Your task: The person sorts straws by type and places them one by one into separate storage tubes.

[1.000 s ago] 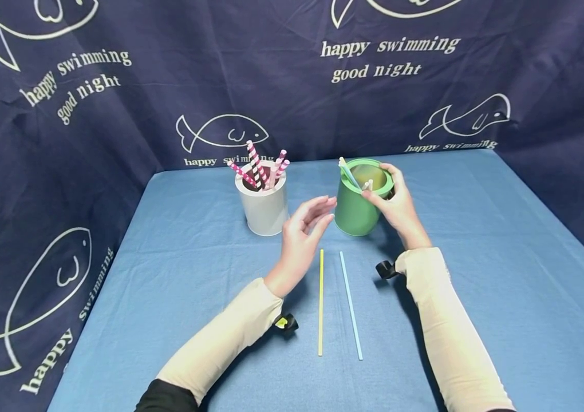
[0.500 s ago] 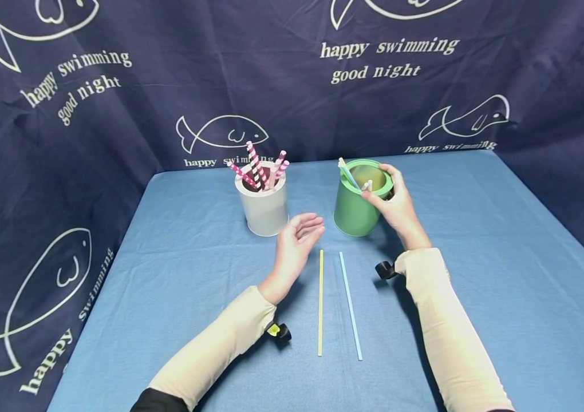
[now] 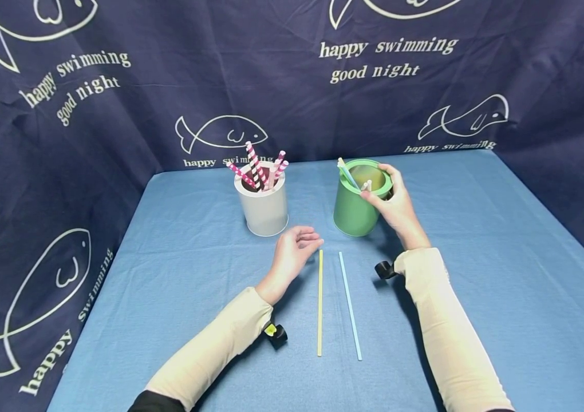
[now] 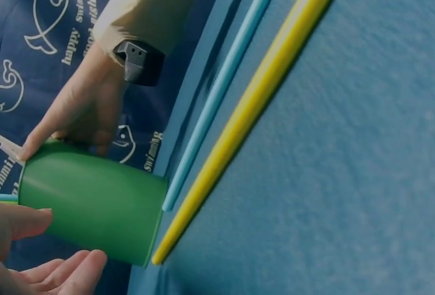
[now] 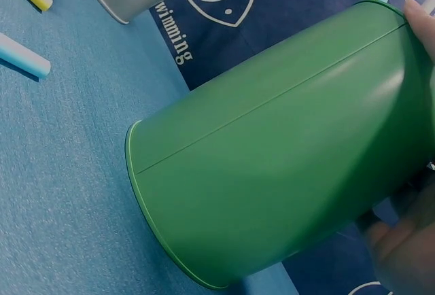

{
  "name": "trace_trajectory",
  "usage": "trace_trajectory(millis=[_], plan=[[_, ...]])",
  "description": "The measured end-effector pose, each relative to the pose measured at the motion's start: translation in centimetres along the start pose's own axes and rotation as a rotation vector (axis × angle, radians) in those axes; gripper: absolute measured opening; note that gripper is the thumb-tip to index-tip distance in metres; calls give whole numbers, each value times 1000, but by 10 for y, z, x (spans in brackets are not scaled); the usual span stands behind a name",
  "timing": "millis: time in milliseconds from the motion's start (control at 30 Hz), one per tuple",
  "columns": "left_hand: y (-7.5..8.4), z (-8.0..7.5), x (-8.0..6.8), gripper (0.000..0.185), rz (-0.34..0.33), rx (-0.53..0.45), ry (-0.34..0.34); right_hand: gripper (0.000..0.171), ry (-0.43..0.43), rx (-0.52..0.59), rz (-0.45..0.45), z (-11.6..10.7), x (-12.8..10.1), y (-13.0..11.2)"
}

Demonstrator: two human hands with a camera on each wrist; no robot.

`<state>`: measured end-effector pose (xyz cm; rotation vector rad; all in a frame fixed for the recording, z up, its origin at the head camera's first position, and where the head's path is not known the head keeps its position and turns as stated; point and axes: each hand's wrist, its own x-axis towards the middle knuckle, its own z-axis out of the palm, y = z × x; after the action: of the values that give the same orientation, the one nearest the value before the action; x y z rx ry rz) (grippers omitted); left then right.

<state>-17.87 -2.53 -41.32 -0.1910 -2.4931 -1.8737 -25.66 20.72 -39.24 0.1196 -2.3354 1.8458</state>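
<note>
My right hand (image 3: 397, 209) grips the rim of a green bucket-like pot (image 3: 356, 212) on its right side, thumb in front. Several straws (image 3: 350, 176) lean inside that pot, blue and pale ones among them. My left hand (image 3: 292, 252) hovers above the cloth with relaxed fingers and holds nothing. Its fingertips are near the far end of a yellow straw (image 3: 320, 303), apart from the pot. To the right of the yellow straw lies a light blue straw (image 3: 351, 306). In the left wrist view, thumb and fingers (image 4: 71, 274) stand apart, with the green pot behind them.
A white pot (image 3: 265, 212) with several pink and black patterned straws (image 3: 258, 166) stands left of the green one. Blue cloth (image 3: 194, 240) covers the table. A navy curtain (image 3: 292, 86) with fish drawings hangs behind and at the sides.
My left hand has drawn away from the green pot, back and a little left, to the yellow straw's far end. The right hand keeps its grip on the rim, and the straws lie still.
</note>
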Motion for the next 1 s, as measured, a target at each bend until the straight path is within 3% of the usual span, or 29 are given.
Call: trace_trajectory(millis=[333,533,767,1000], plan=[[-6,-1,1,35,-83,157,-72,75,-1,10,-17,0,-2,-1],[-6,-2,3,30,-135,276,-181,75,-3,8,-19,0,-2,-1],[-4,-1,6,15,-145,413,-290,74,-2,-3,-21,0,-2,-2],[1,2,10,33,-161,517,-409,72,1,5,-24,0,-2,-2]])
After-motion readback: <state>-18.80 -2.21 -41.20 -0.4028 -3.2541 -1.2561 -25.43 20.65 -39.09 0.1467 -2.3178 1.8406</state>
